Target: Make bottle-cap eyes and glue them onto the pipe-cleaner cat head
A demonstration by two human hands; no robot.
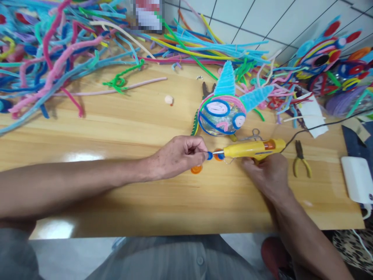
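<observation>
Blue piece is over the middle of the worktop, clamped in the pinch grip of the left hand, tip of the glue gun basically at it, right hand grip wrapped round the handle. I'd call it partway: the figure behind has eyes, mouth and ears on, blue piece isn't. Tons of bare wood front left, pliers crowding the right.

One head-worn view looks forward and steeply down over the tabletop from close by, the left grip near its middle, the right grip farther right; the grey shirt lies nearer than both grips, the tiled wall beyond.
</observation>
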